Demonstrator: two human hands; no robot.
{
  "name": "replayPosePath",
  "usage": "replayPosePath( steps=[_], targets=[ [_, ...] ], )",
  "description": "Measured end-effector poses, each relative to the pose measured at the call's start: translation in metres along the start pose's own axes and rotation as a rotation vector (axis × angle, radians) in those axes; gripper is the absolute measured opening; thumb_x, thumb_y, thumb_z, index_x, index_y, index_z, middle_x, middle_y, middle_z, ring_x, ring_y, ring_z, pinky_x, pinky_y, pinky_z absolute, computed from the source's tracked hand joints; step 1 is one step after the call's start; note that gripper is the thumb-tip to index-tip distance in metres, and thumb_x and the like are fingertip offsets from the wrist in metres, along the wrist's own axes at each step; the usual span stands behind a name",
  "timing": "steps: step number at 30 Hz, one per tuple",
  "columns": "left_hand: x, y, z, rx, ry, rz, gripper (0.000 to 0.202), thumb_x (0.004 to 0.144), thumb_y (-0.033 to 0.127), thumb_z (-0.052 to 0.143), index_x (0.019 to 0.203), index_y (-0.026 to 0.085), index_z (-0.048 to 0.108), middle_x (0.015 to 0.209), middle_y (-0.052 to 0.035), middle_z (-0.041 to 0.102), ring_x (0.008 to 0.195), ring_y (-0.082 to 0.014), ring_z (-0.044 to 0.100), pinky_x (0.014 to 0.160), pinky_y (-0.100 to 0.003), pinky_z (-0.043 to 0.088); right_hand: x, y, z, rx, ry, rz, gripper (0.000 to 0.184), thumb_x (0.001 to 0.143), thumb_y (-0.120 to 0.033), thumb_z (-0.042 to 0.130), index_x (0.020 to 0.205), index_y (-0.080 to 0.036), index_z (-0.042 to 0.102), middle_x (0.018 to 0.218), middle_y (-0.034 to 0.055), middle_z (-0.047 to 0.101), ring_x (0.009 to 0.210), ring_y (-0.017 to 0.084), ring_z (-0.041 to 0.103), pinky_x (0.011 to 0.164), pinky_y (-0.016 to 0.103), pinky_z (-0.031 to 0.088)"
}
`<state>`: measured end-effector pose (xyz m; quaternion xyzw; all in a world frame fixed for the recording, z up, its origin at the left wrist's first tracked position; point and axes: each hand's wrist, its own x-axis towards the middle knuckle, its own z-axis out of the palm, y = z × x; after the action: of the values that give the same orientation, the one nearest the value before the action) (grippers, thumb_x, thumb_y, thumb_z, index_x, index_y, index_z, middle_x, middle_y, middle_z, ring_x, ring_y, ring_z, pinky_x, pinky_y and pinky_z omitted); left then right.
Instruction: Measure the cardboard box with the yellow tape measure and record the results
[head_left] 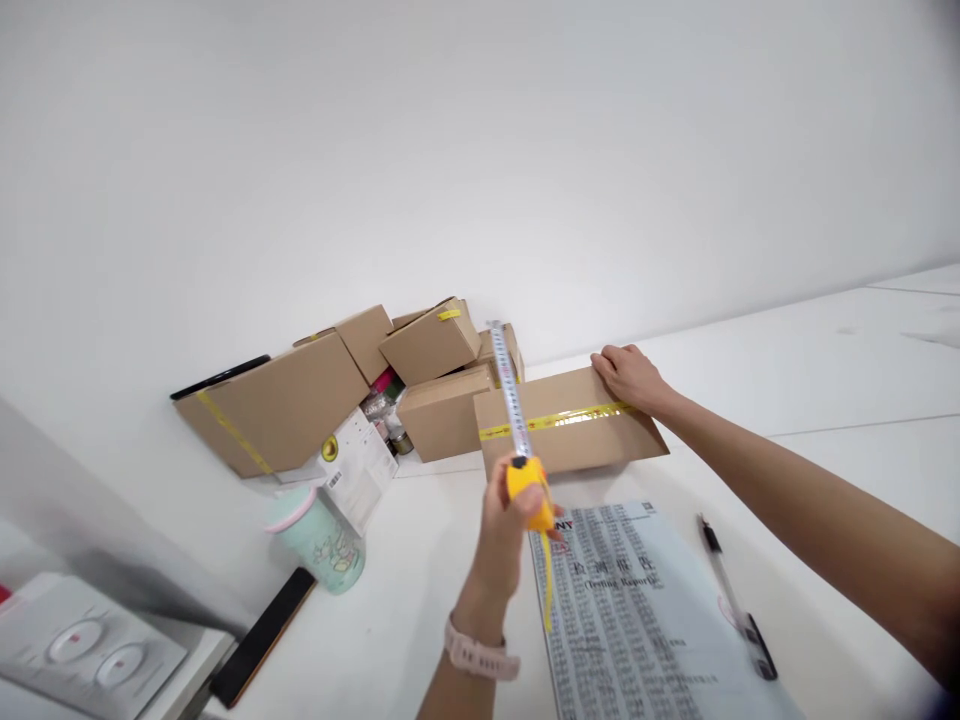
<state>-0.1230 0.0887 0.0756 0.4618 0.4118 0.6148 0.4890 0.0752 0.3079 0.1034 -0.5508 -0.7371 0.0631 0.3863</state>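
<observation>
Our left hand (501, 535) grips tape measure (531, 492), blade (512, 400) jutting beyond fingers; our right hand (634, 378) clasps box (570, 448), edge under fingers.

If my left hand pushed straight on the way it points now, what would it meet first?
Probably the cardboard box with yellow tape, under the right hand. Depth is unclear, so the left hand might be high enough to pass over it.
</observation>
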Motion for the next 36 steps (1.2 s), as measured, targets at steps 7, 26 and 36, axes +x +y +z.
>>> replayPosePath(
  steps=[7,26,36],
  targets=[
    [-0.022,-0.048,0.044,-0.113,-0.074,-0.174,0.056,0.070,0.051,0.077,0.110,0.020,0.054,0.115,-0.0072,0.057,0.067,-0.0157,0.068,0.045,-0.022,0.051,-0.005,0.001,0.007,-0.094,0.073,-0.128,0.037,0.099,-0.033,0.026,0.092,-0.021,0.061,0.092,0.0147,0.067,0.090,0.031,0.057,0.079,0.041,0.040],
    [-0.050,-0.088,0.050,-0.186,-0.069,-0.285,0.073,0.066,0.056,0.081,0.123,0.022,0.049,0.116,-0.0082,0.056,0.078,-0.0193,0.068,0.053,-0.025,0.055,-0.002,0.009,0.008,-0.337,0.024,-0.584,0.061,0.089,-0.004,0.037,0.135,-0.036,0.062,0.105,0.0088,0.064,0.091,0.024,0.051,0.078,0.037,0.034],
    [-0.048,-0.112,0.044,-0.055,-0.087,-0.413,0.094,0.060,0.033,0.089,0.139,0.020,0.038,0.111,-0.0100,0.056,0.097,-0.0250,0.060,0.069,-0.032,0.057,-0.011,0.013,0.010,-0.356,0.155,-0.667,0.057,0.090,-0.002,0.042,0.130,-0.034,0.066,0.100,0.0081,0.065,0.086,0.023,0.051,0.073,0.034,0.031]
  ],
)
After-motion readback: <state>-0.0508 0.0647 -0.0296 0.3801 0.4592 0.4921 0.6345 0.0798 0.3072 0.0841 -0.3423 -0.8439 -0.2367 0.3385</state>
